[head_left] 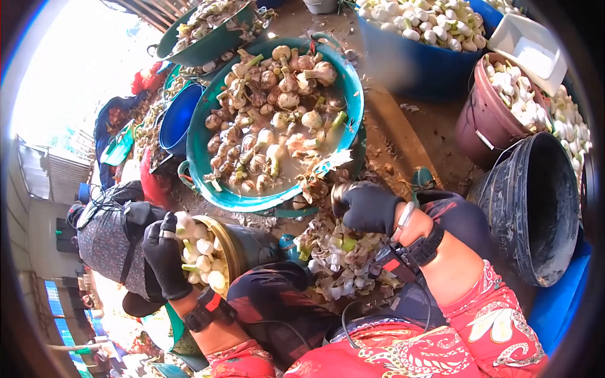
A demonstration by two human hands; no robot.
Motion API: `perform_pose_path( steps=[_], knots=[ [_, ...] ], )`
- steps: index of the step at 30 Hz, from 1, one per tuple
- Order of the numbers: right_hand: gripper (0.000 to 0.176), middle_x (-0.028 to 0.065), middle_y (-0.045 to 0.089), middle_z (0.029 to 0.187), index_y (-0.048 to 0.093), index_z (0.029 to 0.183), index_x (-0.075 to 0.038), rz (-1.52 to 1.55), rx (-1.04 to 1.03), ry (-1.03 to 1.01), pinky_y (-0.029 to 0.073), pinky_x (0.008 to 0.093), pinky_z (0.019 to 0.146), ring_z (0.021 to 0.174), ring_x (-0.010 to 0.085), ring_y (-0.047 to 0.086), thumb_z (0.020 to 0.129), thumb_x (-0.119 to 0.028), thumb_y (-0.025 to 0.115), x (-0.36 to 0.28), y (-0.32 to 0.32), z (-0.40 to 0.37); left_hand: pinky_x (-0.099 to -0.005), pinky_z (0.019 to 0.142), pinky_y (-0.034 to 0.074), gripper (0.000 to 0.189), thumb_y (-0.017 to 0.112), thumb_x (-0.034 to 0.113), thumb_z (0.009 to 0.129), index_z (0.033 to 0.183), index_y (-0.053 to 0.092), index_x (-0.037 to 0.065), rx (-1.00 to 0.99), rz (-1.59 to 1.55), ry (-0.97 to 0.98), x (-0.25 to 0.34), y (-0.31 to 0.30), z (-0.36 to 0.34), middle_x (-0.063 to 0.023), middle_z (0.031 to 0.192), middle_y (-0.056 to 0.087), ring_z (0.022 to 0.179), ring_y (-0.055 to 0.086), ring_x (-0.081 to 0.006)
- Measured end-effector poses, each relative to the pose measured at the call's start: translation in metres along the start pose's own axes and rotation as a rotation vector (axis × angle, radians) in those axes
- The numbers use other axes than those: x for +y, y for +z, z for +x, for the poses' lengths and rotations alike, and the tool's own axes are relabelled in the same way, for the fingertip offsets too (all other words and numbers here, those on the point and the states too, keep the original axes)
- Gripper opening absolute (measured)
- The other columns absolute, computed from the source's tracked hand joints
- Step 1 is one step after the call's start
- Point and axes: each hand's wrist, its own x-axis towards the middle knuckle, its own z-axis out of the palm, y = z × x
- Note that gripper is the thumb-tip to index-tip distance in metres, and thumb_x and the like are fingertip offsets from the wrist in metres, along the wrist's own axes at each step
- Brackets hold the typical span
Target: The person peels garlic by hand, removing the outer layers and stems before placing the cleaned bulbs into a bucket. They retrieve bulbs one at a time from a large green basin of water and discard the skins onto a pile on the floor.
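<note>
My left hand (165,258), in a black glove, is closed beside a gold-rimmed bucket (236,246), its fingers against a whitish garlic bulb (184,225). Peeled pale garlic bulbs (205,247) fill this bucket. My right hand (367,206), also gloved in black, is closed near the lower right edge of a teal basin (195,120); what its fingers hold is too small to make out. Unpeeled, soiled garlic (268,126) sits in murky water inside the basin. Below my right hand lies a heap of garlic skins (343,261), between my legs.
A large blue tub (391,63) of garlic and a pink bucket (472,126) of garlic stand at the upper right. An empty black bucket (504,195) lies tilted at the right. Another person (110,236) in a patterned head covering is at the left, near a blue bucket (179,120).
</note>
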Motion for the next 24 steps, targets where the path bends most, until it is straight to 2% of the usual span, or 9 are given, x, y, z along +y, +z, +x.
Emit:
perform_pose_path(
  steps=[1,5,8,9,13,17,19,23,24],
  knots=[
    [0.011,0.0183,0.064,0.082,0.063,0.075,-0.007,-0.102,-0.184,-0.044,0.048,0.0424,0.076,0.084,0.036,0.062,0.069,-0.013,0.057,-0.002,0.002,0.002,-0.0271,0.073,0.046,0.015,0.061,0.01,0.086,0.092,0.066,-0.002,-0.05,0.045,0.038,0.005,0.0,0.0,-0.0059,0.082,0.063,0.078,0.058,-0.0129],
    [0.021,0.0193,0.065,0.087,0.068,0.086,-0.007,-0.099,-0.267,0.112,0.048,0.0398,0.079,0.089,0.0353,0.062,0.072,-0.02,0.06,-0.028,-0.009,0.001,-0.0271,0.076,0.046,0.019,0.061,0.006,0.079,0.095,0.067,-0.002,-0.328,0.036,0.116,0.052,0.063,0.0,-0.0103,0.084,0.067,0.081,0.061,-0.0146],
    [0.031,0.0217,0.064,0.095,0.067,0.098,-0.008,-0.138,-0.092,-0.043,0.048,0.042,0.082,0.093,0.0364,0.061,0.072,-0.024,0.061,0.002,0.013,0.003,-0.0304,0.077,0.049,0.024,0.064,0.01,0.081,0.103,0.067,0.002,-0.596,0.115,0.323,0.058,0.145,0.009,-0.0142,0.092,0.068,0.087,0.065,-0.0187],
    [0.034,0.0223,0.063,0.097,0.066,0.101,-0.007,-0.145,0.032,-0.123,0.047,0.043,0.083,0.095,0.0371,0.06,0.073,-0.024,0.061,0.007,0.016,0.002,-0.0334,0.079,0.05,0.026,0.066,0.012,0.078,0.103,0.067,0.004,-0.642,0.263,0.399,0.062,0.167,0.011,-0.0169,0.096,0.067,0.089,0.066,-0.0268],
    [0.035,0.0222,0.062,0.097,0.063,0.1,-0.003,-0.189,0.079,-0.001,0.046,0.0449,0.084,0.095,0.0385,0.059,0.074,-0.026,0.059,0.003,0.004,0.002,-0.0356,0.083,0.049,0.036,0.063,0.013,0.078,0.113,0.064,0.011,-0.866,0.405,0.462,0.039,0.244,0.029,-0.0184,0.1,0.066,0.09,0.064,-0.0324],
    [0.033,0.0211,0.062,0.096,0.063,0.096,-0.004,-0.105,0.208,0.093,0.046,0.0456,0.083,0.094,0.0366,0.058,0.075,-0.029,0.059,0.001,-0.01,0.006,-0.0315,0.076,0.051,0.031,0.066,0.012,0.077,0.107,0.065,0.004,-0.915,0.338,0.221,0.019,0.275,0.032,-0.0177,0.088,0.068,0.079,0.066,-0.025],
    [0.03,0.0206,0.061,0.094,0.064,0.093,-0.004,-0.062,0.278,0.079,0.046,0.046,0.081,0.092,0.0359,0.058,0.077,-0.029,0.059,0.009,-0.008,0.01,-0.0278,0.07,0.051,0.027,0.067,0.009,0.077,0.101,0.065,-0.004,-0.957,-0.12,-0.296,0.01,0.274,0.035,-0.0133,0.084,0.069,0.077,0.065,-0.0172],
    [0.025,0.0153,0.063,0.082,0.063,0.098,-0.004,0.109,0.486,-0.047,0.048,0.0395,0.072,0.078,0.0287,0.062,0.079,-0.02,0.062,0.003,-0.008,0.013,-0.0256,0.067,0.05,0.029,0.063,0.005,0.08,0.107,0.061,-0.006,-0.824,-0.405,-0.226,0.053,0.22,0.026,-0.0067,0.084,0.065,0.071,0.06,-0.0118],
    [0.029,0.0111,0.063,0.081,0.062,0.103,-0.004,0.436,0.451,-0.033,0.048,0.035,0.068,0.074,0.0212,0.061,0.077,-0.016,0.066,0.003,-0.003,0.016,-0.0257,0.068,0.051,0.029,0.063,0.005,0.08,0.107,0.061,-0.006,-0.808,-0.46,-0.248,0.065,0.205,0.017,-0.0064,0.084,0.064,0.071,0.06,-0.012]
  ],
)
